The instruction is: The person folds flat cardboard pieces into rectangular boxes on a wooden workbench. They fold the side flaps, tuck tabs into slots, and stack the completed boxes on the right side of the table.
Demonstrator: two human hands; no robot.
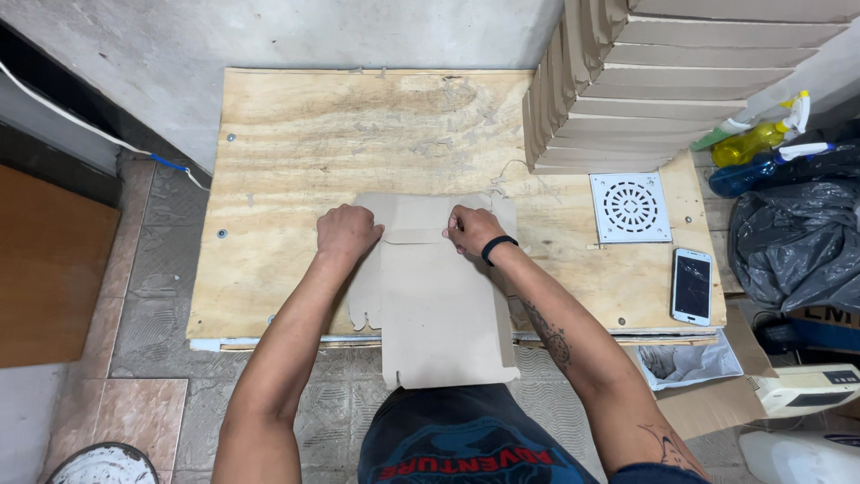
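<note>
Plywood table (296, 143) under us: our left hand (347, 231) and right hand (472, 229), both fisted, press the flat cardboard blank (439, 314), whose length runs toward our body.

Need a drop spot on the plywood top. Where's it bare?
Bare: the plywood top left of and behind the cardboard blank, up to the wall. Crowded: right side, with the folded box stack, white drain grate and phone.

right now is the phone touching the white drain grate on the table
Apart. The head view shows the phone lying below the white drain grate, with a strip of bare plywood table plainly visible between them.
</note>
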